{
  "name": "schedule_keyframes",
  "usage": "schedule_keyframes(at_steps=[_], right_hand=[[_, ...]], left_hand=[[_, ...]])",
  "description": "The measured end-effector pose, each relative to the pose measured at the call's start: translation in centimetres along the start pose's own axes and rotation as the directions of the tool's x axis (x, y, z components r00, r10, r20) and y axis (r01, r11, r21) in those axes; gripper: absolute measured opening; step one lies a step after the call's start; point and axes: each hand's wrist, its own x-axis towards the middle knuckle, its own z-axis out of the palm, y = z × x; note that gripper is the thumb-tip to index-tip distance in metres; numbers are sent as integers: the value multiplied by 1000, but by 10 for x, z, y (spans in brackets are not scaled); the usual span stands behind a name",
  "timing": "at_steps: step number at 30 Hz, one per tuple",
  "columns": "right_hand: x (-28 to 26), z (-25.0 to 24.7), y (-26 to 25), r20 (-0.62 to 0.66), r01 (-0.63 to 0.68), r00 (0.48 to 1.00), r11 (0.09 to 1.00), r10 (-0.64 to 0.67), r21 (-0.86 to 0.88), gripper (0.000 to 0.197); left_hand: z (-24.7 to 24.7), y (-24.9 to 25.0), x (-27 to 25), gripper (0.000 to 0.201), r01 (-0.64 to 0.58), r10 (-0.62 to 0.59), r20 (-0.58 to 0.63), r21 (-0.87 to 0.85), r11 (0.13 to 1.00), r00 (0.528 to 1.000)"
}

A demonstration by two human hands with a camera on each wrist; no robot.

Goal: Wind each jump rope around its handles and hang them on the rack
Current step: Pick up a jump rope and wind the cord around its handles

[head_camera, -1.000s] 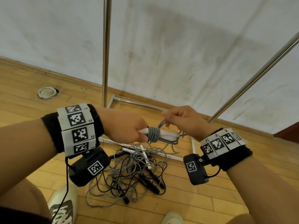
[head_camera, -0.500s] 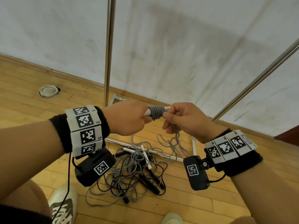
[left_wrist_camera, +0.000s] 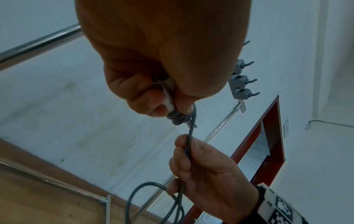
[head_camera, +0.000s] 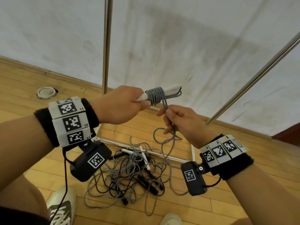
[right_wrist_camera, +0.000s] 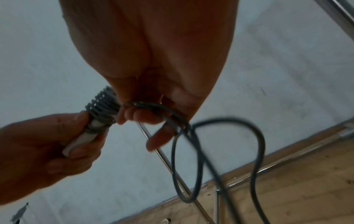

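My left hand [head_camera: 120, 104] grips the white handles [head_camera: 170, 89] of a grey jump rope, held up at an angle in front of the wall. Several turns of grey cord [head_camera: 155, 95] are wound tight around the handles. Just below and to the right, my right hand [head_camera: 180, 119] pinches the loose grey cord [left_wrist_camera: 188, 145], which runs up to the coil and hangs in loops [right_wrist_camera: 216, 159] towards the floor. In the left wrist view, grey hooks [left_wrist_camera: 242, 81] sit on the rack's rail.
A tangle of grey and black jump ropes [head_camera: 129, 172] with white and black handles lies on the wooden floor by the rack's base bar [head_camera: 146, 151]. A steel upright [head_camera: 107, 46] and a slanted steel pole [head_camera: 253, 78] stand close. My shoes [head_camera: 61, 208] are at the bottom.
My left hand has lifted the handles higher and tilted them up. More cord is wound on, and my right hand has dropped below the coil, holding the loose cord.
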Motion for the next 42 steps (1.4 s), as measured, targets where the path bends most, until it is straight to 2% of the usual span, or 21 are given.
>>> schedule_keyframes(at_steps=[3, 6, 9, 11, 16, 19, 21, 23, 26, 28, 30, 31, 34, 38, 42], right_hand=[[-1, -5, 6, 62, -37, 998, 995, 32, 89, 29], [-2, -6, 10, 49, -15, 999, 997, 12, 73, 28], [-2, -11, 12, 47, 10, 999, 991, -4, -136, 22], [-1, -13, 14, 61, 25, 998, 952, -6, -304, 25], [4, -11, 14, 88, 81, 995, 840, -40, -537, 54], [6, -11, 15, 108, 96, 994, 747, -32, -658, 56], [6, -12, 17, 123, 126, 991, 737, -58, -664, 46], [6, -14, 21, 137, 115, 990, 749, -32, -653, 37], [6, -21, 27, 111, 14, 991, 758, 77, -652, 16], [5, -20, 26, 157, 90, 987, 728, 25, -679, 9], [4, -16, 22, 211, 178, 977, 693, -38, -699, 27], [4, -15, 20, 191, 153, 981, 707, -26, -691, 30], [5, -18, 21, 136, 98, 991, 755, -12, -648, 22], [6, -23, 19, 107, 35, 994, 827, 31, -561, 18], [5, -23, 12, 30, -56, 996, 874, 81, -483, 22]], left_hand=[[-2, 0, -2, 27, -9, 10, 24, -21, 1000, 1000], [-1, 3, -5, 26, -30, 35, 79, -75, 997, 996], [-3, 5, -7, 23, -55, 75, 148, -132, 990, 986], [-4, 5, -9, 24, -69, 95, 195, -136, 988, 976], [-9, 6, -10, 32, -53, 120, 288, -228, 972, 950], [-11, 6, -15, 14, -93, 173, 342, -238, 967, 923], [-11, 4, -16, 27, -110, 187, 368, -221, 969, 911], [-11, 2, -16, 20, -90, 164, 390, -203, 975, 906], [-6, -2, -15, 18, -67, 134, 457, -160, 985, 879], [-2, -2, -16, 26, -82, 138, 511, -131, 988, 848], [1, -1, -17, 29, -97, 123, 548, -75, 992, 827], [2, -2, -17, 27, -104, 106, 558, -35, 994, 823], [6, -3, -15, 22, -138, 58, 581, 95, 986, 812], [6, -5, -11, 21, -158, 29, 582, 172, 972, 813], [9, -7, -9, 23, -188, -13, 575, 289, 939, 818]])
